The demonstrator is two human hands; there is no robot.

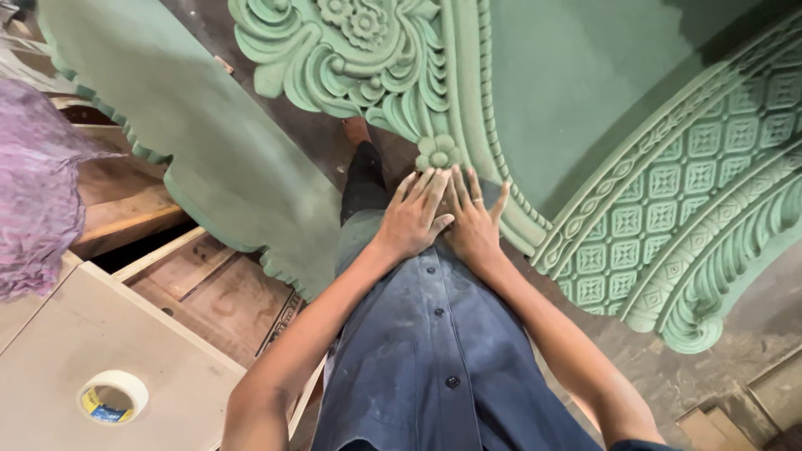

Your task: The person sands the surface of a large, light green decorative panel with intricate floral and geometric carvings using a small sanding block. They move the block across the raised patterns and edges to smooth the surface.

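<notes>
Probably the left hand and right hand, fingers flat and pressed together beside the green carved ornamental panel, could knock its delicate edge.

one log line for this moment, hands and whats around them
left hand: flat on shirt hem | right hand: flat beside it, touching | holding: nothing | nearby: green carved panel, tape roll on board

Above the hands, the carved green panel runs off the frame. Left of them, purple cloth is cut off too.
</notes>
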